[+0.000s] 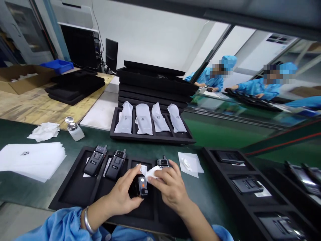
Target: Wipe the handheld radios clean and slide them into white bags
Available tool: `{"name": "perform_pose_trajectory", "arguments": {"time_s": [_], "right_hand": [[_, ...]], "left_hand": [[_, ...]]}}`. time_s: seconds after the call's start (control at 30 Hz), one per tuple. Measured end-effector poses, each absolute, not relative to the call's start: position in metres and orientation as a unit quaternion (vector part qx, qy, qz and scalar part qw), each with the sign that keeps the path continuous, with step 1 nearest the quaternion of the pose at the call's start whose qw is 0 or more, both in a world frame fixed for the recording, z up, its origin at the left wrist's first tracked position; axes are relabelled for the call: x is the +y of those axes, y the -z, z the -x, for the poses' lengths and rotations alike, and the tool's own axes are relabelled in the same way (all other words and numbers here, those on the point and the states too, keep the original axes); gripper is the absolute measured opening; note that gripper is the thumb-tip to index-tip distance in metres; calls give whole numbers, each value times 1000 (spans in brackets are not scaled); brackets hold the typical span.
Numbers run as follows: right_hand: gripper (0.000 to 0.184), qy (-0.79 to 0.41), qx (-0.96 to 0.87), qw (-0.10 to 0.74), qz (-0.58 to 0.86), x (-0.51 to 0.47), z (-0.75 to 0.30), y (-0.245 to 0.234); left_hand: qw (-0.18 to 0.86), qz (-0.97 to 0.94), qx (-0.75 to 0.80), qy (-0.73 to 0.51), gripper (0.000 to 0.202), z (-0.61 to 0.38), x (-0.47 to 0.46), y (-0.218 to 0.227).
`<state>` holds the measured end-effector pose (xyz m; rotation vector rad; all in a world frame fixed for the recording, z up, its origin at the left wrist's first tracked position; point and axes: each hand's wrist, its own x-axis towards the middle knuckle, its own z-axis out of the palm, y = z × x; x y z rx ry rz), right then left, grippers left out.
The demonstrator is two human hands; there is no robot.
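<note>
The left hand [124,195] grasps a black radio [140,186] around its body and holds it just above the front tray [72,192]. A small orange spot shows on the face of the radio. The right hand [172,187] pinches a white wipe [152,173] between thumb and fingers and presses it on the upper end of the radio, so both hands are closed, each on its own thing. A metal bracelet [87,219] sits on the left wrist, next to a blue sleeve [60,226].

In the same tray two more radios [96,160] lie side by side in the left slots, antennas pointing away. A fourth one [163,163] shows just behind the right hand. Just beside this tray, on the right, a flat white sheet [192,164] lies on the green table [215,197]. Further right stands a second tray [209,157] with black devices [247,185] in its slots.

At the left lies a paper stack [30,160]. Behind it are crumpled cloths [45,131] and a bottle [74,130] with a metal cap.

Farther away, a third tray [150,138] holds four white bags [143,118] in a row, and a pile of black trays [152,83] stands right behind it. At the far left are a box [22,78] and a blue bin [60,66]. Across the line, two persons [213,75] in blue coats and caps work at their own places.
</note>
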<state>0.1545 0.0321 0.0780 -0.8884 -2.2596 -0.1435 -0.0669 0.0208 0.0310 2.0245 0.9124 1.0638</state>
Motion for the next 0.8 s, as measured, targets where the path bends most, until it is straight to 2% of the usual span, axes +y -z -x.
{"name": "perform_pose_trajectory", "arguments": {"time_s": [0.17, 0.27, 0.37, 0.5, 0.6, 0.7, 0.8], "right_hand": [[33, 57, -853, 382, 351, 34, -149, -85], [31, 52, -868, 355, 342, 38, -151, -81], [34, 66, -837, 347, 418, 34, -179, -63], [23, -18, -660, 457, 596, 5, -226, -15], [33, -126, -499, 533, 672, -20, -240, 21], [42, -207, -389, 588, 679, -36, -235, 45], [43, -242, -320, 629, 666, -37, -229, 52]], "left_hand": [[321, -789, 321, -414, 96, 66, 21, -31], [316, -787, 334, -411, 92, 66, 22, -35], [306, -783, 386, -379, 91, 58, 30, -45], [208, -783, 538, -234, 93, 28, 61, -58], [122, -783, 601, -104, 93, 4, 87, -62], [80, -784, 609, -88, 87, -16, 94, -64], [54, -803, 586, -92, 87, -37, 87, -63]]}}
